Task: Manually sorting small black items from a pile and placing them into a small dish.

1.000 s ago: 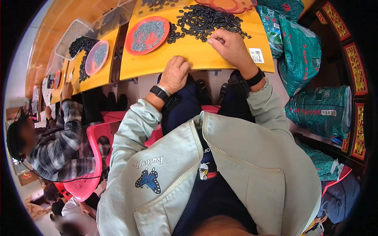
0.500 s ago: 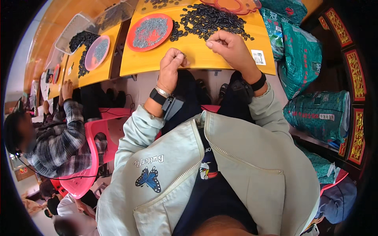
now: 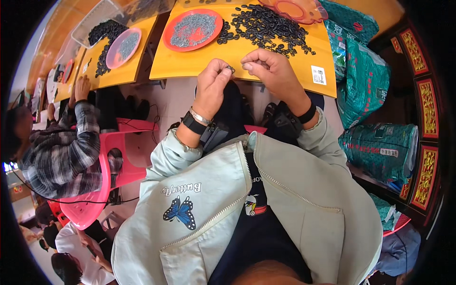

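Observation:
Between the thumb and forefinger of my left hand [image 3: 212,85] is a small dark piece [image 3: 231,69], most likely one of the black oval pieces. My right hand [image 3: 274,75] is close by on the right, fingers curled and thumb pressed in; what it pinches, if anything, is too small to make out. Both hands hover at the table's near edge, a short gap between their fingertips. Beyond them a heap of black oval pieces with holes [image 3: 270,28] covers the yellow table [image 3: 166,66]. To its left a red plate [image 3: 167,42] holds many small silvery metal parts.
A red scalloped tray [image 3: 308,16] is at the table's far right. Green bags [image 3: 363,76] stand right of the table. At a neighbouring table on the left, with a pink dish [image 3: 111,59] of metal parts, a person in a checked sleeve [image 3: 85,128] sits on a pink chair [image 3: 102,190].
My right hand has come down and left, nearer my left hand. My left hand has shifted slightly right, and the small dark piece now shows at its fingertips. The view has shifted a little.

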{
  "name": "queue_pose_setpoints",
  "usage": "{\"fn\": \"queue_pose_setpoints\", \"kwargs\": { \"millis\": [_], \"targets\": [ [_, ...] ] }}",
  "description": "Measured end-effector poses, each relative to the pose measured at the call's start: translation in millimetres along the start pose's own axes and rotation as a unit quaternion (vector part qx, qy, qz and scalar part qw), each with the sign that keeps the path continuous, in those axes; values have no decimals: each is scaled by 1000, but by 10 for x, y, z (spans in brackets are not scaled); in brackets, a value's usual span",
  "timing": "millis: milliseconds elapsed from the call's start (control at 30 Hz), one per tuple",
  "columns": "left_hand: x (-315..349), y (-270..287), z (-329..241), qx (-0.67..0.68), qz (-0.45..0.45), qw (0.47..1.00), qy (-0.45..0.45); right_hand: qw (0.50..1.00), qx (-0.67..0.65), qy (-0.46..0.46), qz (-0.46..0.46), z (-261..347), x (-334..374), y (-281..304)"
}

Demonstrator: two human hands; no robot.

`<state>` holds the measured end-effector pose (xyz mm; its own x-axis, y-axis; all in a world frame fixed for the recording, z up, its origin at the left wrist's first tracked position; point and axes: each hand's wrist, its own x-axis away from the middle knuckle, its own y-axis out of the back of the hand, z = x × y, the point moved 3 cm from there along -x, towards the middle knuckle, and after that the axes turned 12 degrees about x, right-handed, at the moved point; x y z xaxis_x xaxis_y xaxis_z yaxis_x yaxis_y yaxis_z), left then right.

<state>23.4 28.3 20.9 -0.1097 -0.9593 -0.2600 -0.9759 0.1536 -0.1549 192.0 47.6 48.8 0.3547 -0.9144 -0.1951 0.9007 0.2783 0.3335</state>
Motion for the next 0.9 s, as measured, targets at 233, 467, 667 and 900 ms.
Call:
{"fn": "queue_pose_setpoints", "kwargs": {
  "millis": [233,467,667,900],
  "targets": [
    [89,-6,-32,-104,-5,993,-46,996,81,35,-5,45,25,-49],
    [135,-34,-76,-156,5,985,-80,991,129,45,17,44,53,-91],
    [179,-41,-94,-183,8,978,-99,983,179,39,25,70,90,-111],
    [219,-59,-117,-229,12,966,-118,965,240,107,3,93,127,-132]
  ]
}}
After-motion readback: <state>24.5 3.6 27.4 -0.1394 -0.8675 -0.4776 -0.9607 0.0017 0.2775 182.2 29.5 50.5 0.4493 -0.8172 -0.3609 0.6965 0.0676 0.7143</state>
